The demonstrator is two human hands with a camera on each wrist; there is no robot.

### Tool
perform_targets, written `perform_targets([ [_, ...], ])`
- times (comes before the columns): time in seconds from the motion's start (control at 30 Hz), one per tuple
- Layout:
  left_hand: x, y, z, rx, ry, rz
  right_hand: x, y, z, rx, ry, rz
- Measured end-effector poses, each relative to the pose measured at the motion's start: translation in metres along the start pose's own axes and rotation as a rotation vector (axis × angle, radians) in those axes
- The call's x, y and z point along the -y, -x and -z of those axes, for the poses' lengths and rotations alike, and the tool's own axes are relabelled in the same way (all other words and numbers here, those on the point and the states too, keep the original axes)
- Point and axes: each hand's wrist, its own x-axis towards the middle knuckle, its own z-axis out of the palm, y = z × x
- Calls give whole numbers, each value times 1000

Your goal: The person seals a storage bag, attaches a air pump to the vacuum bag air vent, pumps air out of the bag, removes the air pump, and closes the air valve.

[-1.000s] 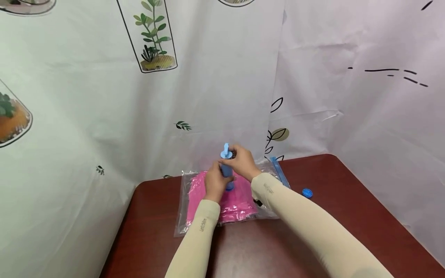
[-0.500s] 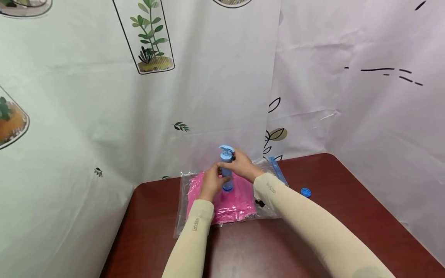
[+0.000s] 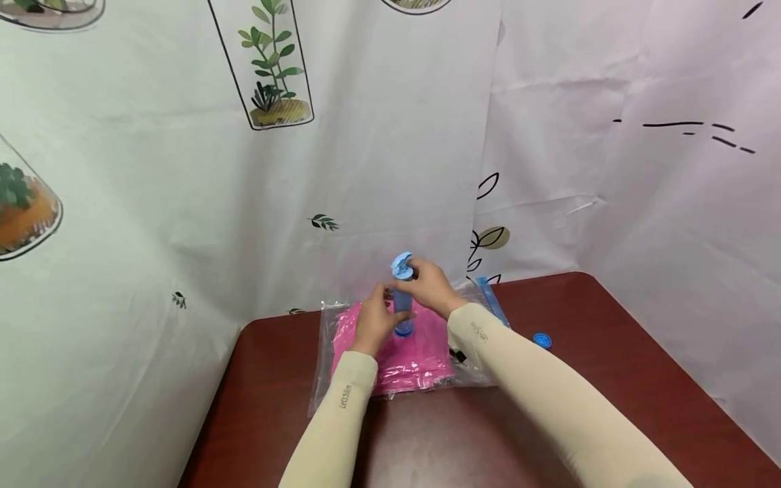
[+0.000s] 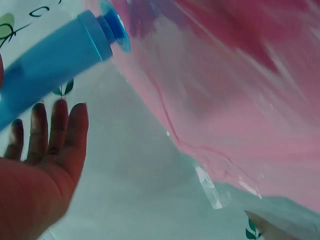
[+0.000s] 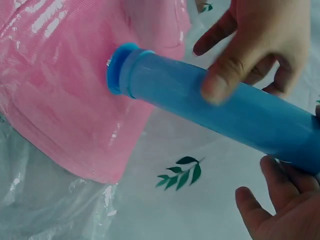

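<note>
A blue hand pump [image 3: 403, 298] stands upright, its lower end against a clear plastic bag [image 3: 325, 346] with folded pink fabric [image 3: 421, 362] inside. My right hand [image 3: 430, 286] grips the pump near its top, just under the light blue handle [image 3: 401, 263]. Around the lower cylinder is my left hand [image 3: 373, 320], fingers spread and thumb laid along the near side. In the left wrist view the straight fingers of that left hand [image 4: 50, 160] are apart from the cylinder [image 4: 55, 60]. The right wrist view shows the left thumb [image 5: 217, 87] over the barrel.
A round blue cap [image 3: 542, 340] lies on the red-brown table [image 3: 464, 440], right of the bag. The bag's blue strip [image 3: 493, 301] runs along its right end. A patterned white sheet [image 3: 390, 156] hangs behind the table.
The pump's handle has turned about its upright axis, from edge-on to broadside to oblique. My left hand has loosened and shifted slightly left off the cylinder; my right hand stays near the top.
</note>
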Motion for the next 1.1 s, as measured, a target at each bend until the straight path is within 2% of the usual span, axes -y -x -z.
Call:
perform_targets([
  [0.1,2,2,8,82,19,-28,0,1,1,64,-31,-1],
  [0.17,0,-1,9,135,31,-51,-1,0,2,68,-50,-6],
  [0.27,0,-1,6,164,33,-53,-5,0,0,79,-89,-37],
  [0.33,1,0,2,141,41,-37,-7,1,-2,65,-94,-61],
  [0.4,3,-1,-2,87,35,-28,-8,2,-4,34,-79,-74],
  [0.57,2,-3,-10,-41,-36,-21,-4,2,-4,-69,-3,-51],
  [0.67,2,-4,-10,-50,-51,-11,0,0,-1,-83,41,-29],
  [0.8,4,-6,-6,29,-12,-1,3,-3,2,-31,51,-11],
  [0.93,6,-8,1,124,46,-14,2,-6,2,35,-20,-4],
  [1.03,7,-8,3,151,68,-11,-1,-6,0,48,-50,-32],
  [1.1,8,-7,0,139,64,-8,-2,-5,-4,43,-40,-50],
])
